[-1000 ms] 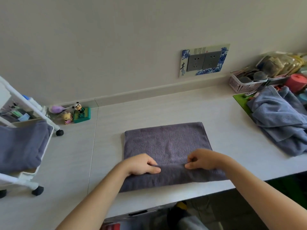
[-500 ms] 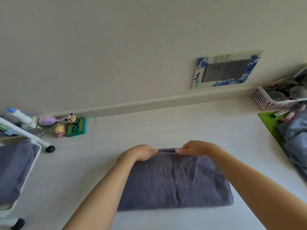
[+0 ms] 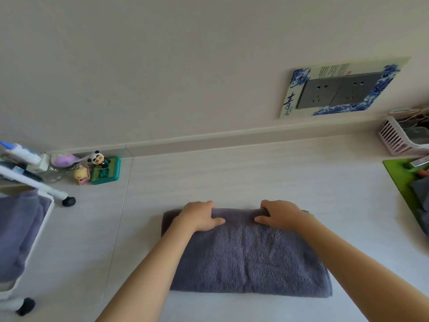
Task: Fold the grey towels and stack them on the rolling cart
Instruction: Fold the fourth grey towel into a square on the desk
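The left hand [image 3: 201,217] and the right hand [image 3: 277,216] rest side by side, apart, on the far edge of the folded grey towel [image 3: 246,254]. On each hand the fingers curl over that far edge and the thumb lies on the top surface, so both hands grip the towel's far fold. The towel lies flat on the bench [image 3: 255,177], directly beneath and nearer than the hands. Left of the left hand, well apart, stands the white rolling cart [image 3: 47,198], with grey towels [image 3: 18,233] already in it. Beyond the left hand, against the wall, stand small figurines [image 3: 97,168]. Beyond the right hand, a wall socket plate [image 3: 339,92] is mounted. Far right of the right hand are a pink basket [image 3: 394,140] and a green mat [image 3: 399,177].
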